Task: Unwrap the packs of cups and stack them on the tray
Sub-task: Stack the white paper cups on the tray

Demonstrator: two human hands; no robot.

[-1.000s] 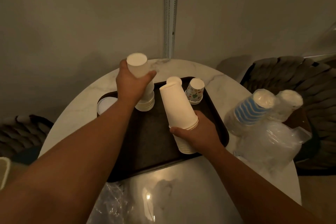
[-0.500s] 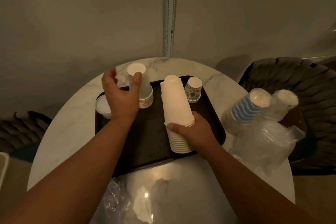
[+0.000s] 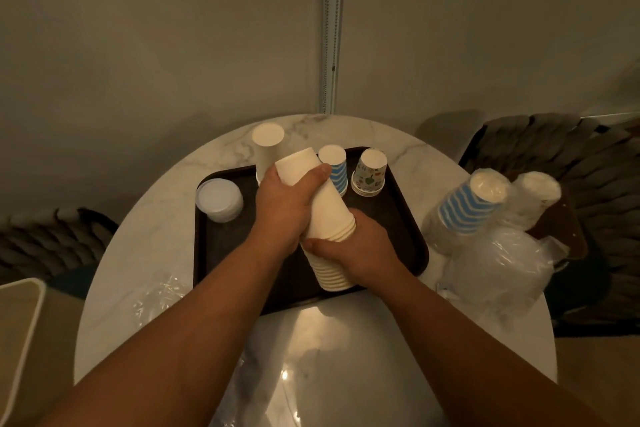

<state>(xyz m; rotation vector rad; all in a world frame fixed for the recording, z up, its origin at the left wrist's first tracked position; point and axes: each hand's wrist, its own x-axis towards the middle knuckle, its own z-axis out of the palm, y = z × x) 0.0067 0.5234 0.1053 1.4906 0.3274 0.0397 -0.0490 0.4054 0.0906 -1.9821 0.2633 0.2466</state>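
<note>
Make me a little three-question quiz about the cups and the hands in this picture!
1. True or false: the left hand grips the upper part of the tall white cup stack.
2. Which sits at the left end of the tray?
A. the stack of white lids
B. the leaf-print cups
C. a spoon
3. Fill in: the wrapped blue-striped cup pack lies off the tray on the ____ side of the table.

Key
1. True; the right hand holds the lower part.
2. A
3. right
</note>
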